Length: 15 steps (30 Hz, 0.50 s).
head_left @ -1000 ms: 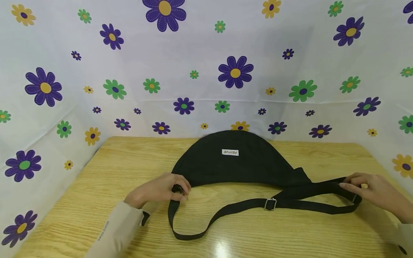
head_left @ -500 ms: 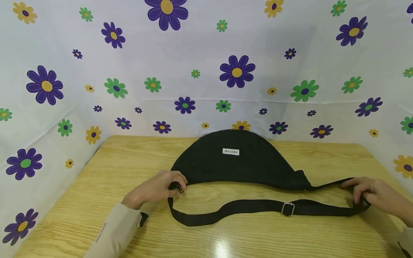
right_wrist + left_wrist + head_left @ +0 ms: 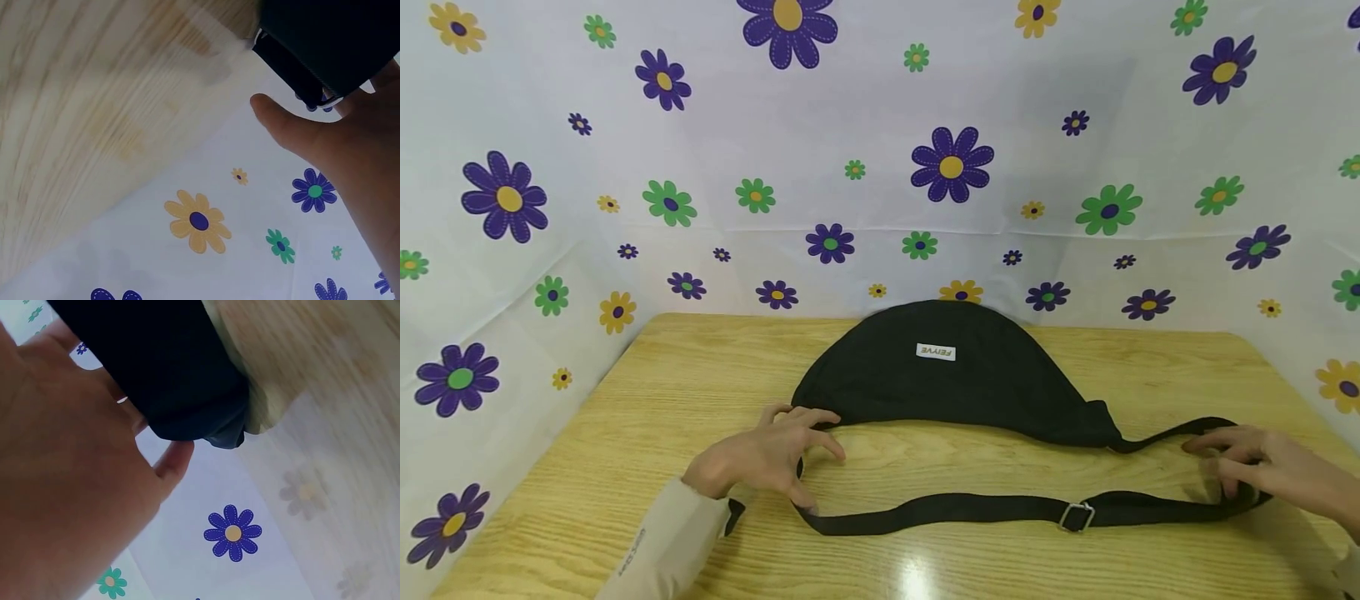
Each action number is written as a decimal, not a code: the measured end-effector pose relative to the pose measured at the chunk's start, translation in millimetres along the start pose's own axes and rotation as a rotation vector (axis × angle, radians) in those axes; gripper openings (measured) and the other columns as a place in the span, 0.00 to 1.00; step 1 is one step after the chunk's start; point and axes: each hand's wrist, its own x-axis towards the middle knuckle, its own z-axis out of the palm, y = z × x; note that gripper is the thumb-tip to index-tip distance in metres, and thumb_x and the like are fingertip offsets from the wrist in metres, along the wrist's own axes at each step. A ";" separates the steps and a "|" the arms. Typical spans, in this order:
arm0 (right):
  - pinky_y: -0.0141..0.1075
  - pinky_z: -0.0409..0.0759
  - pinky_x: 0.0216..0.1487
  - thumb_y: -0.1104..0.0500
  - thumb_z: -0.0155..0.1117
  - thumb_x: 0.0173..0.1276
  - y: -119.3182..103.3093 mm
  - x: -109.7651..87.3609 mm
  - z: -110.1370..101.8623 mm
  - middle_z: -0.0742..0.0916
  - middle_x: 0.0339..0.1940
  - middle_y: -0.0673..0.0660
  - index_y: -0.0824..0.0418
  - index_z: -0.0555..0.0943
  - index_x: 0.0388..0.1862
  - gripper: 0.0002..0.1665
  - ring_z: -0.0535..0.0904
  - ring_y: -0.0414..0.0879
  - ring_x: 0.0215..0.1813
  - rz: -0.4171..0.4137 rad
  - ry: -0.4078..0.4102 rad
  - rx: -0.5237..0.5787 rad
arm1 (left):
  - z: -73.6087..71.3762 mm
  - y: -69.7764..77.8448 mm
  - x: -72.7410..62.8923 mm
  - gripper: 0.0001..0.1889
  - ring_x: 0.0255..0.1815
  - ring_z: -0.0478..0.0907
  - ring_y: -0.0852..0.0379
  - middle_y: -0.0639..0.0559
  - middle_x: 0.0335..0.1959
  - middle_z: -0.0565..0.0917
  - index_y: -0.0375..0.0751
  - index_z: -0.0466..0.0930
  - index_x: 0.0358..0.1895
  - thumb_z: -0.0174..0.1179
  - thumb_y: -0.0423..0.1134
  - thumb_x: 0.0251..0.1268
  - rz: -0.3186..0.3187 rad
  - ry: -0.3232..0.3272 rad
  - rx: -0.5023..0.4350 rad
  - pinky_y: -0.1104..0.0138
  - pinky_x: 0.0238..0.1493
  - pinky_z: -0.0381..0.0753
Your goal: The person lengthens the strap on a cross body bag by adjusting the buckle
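Note:
A black half-moon waist bag (image 3: 925,383) with a small white label (image 3: 936,352) lies flat on the wooden table, its curved side away from me. Its black strap (image 3: 955,507), with a metal slider buckle (image 3: 1077,517), runs in a loop along the near side. At the bag's left corner is my left hand (image 3: 767,458), fingers spread and thumb beside the strap. My right hand (image 3: 1277,467) is at the strap's right bend, fingers loosely bent and blurred. In the right wrist view the thumb (image 3: 287,125) stands apart from the black strap (image 3: 325,50).
The wooden table (image 3: 685,375) reaches back to a white cloth (image 3: 850,108) printed with purple, green and yellow flowers. That cloth also hangs at both sides. A bright light reflection shows on the table's near part.
My left hand has let go of the strap end and spread its fingers. The right hand has moved slightly right and down, and the strap's near run has straightened and shifted toward me.

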 end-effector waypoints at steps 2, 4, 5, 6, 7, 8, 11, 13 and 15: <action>0.38 0.77 0.34 0.67 0.60 0.74 -3.1 0.9 1.2 0.81 0.52 0.36 0.51 0.81 0.17 0.23 0.76 0.32 0.52 0.018 -0.018 -0.001 | 0.1 0.7 -0.3 0.30 0.71 0.62 0.33 0.38 0.72 0.66 0.53 0.84 0.56 0.82 0.53 0.46 -0.003 -0.007 -0.007 0.31 0.64 0.47; 0.40 0.78 0.34 0.64 0.61 0.75 -6.2 1.9 1.6 0.85 0.51 0.51 0.49 0.82 0.17 0.23 0.81 0.43 0.50 0.044 -0.028 -0.037 | 0.2 1.1 -1.2 0.32 0.71 0.62 0.34 0.38 0.73 0.66 0.53 0.83 0.57 0.81 0.55 0.47 -0.004 -0.013 -0.016 0.31 0.64 0.47; 0.43 0.79 0.35 0.63 0.60 0.76 -8.4 2.1 0.9 0.86 0.51 0.59 0.50 0.84 0.19 0.22 0.83 0.52 0.50 0.056 -0.037 -0.041 | 0.3 0.9 -1.9 0.32 0.72 0.62 0.34 0.38 0.73 0.66 0.52 0.83 0.58 0.80 0.56 0.47 -0.004 -0.015 -0.027 0.31 0.64 0.46; 0.46 0.80 0.35 0.61 0.60 0.77 -11.6 2.4 -0.7 0.86 0.49 0.65 0.51 0.86 0.23 0.20 0.83 0.58 0.48 0.088 -0.045 -0.050 | 0.0 0.8 -2.3 0.32 0.72 0.62 0.35 0.38 0.72 0.67 0.52 0.83 0.58 0.79 0.56 0.48 -0.001 -0.013 -0.039 0.31 0.65 0.45; 0.49 0.81 0.36 0.60 0.59 0.78 -15.3 2.8 -2.6 0.85 0.49 0.70 0.53 0.88 0.27 0.18 0.82 0.66 0.47 0.120 -0.049 -0.056 | -0.4 0.8 -2.9 0.31 0.71 0.63 0.35 0.39 0.71 0.68 0.51 0.83 0.58 0.79 0.57 0.49 0.008 -0.004 -0.051 0.30 0.64 0.45; 0.50 0.81 0.38 0.58 0.59 0.78 -18.7 3.0 -4.9 0.85 0.49 0.71 0.56 0.89 0.32 0.16 0.82 0.66 0.48 0.149 -0.037 -0.076 | -0.8 0.3 -3.5 0.31 0.70 0.64 0.36 0.40 0.70 0.70 0.49 0.83 0.58 0.78 0.56 0.51 0.012 0.007 -0.072 0.30 0.65 0.45; 0.61 0.80 0.40 0.53 0.60 0.78 -32.3 3.1 -12.3 0.84 0.48 0.74 0.67 0.88 0.45 0.18 0.79 0.75 0.48 0.233 0.059 -0.132 | -3.0 -0.7 -5.1 0.26 0.65 0.72 0.40 0.43 0.62 0.78 0.42 0.84 0.57 0.73 0.54 0.60 0.042 0.092 -0.120 0.34 0.67 0.53; 0.65 0.77 0.39 0.52 0.63 0.76 -40.6 3.9 -15.3 0.83 0.47 0.78 0.73 0.86 0.46 0.22 0.77 0.80 0.47 0.257 0.187 -0.184 | -4.9 -0.7 -6.7 0.23 0.62 0.76 0.41 0.43 0.59 0.81 0.38 0.84 0.55 0.70 0.51 0.65 0.050 0.189 -0.128 0.40 0.67 0.62; 0.70 0.73 0.40 0.52 0.64 0.75 -47.3 5.4 -16.2 0.80 0.49 0.82 0.78 0.82 0.48 0.25 0.73 0.83 0.48 0.257 0.309 -0.222 | -6.9 0.1 -8.8 0.22 0.62 0.76 0.40 0.42 0.60 0.80 0.35 0.83 0.56 0.68 0.49 0.68 0.033 0.313 -0.083 0.41 0.64 0.68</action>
